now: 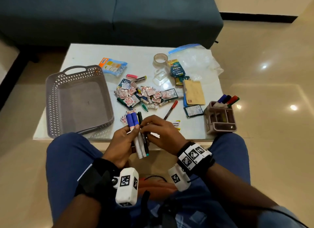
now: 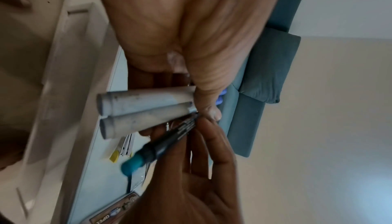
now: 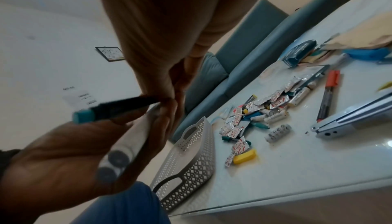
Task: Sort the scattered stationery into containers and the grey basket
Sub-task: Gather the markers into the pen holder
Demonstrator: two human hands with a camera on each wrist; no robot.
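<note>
Markers [image 1: 138,139] in left hand [image 1: 124,142]

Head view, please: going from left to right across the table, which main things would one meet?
grey basket → blue-capped markers held in the left hand → right hand → red pen → brown envelope → compartmented pen holder

the left hand [image 1: 123,139] covered the middles of the two white markers [image 1: 138,142], and the right hand [image 1: 161,134] hid part of the black pen [image 1: 144,142]. print on the small sachets [image 1: 146,93] was too small to read (blurred in the right wrist view). the pen holder [image 1: 220,119] concealed its markers' lower ends.
</note>
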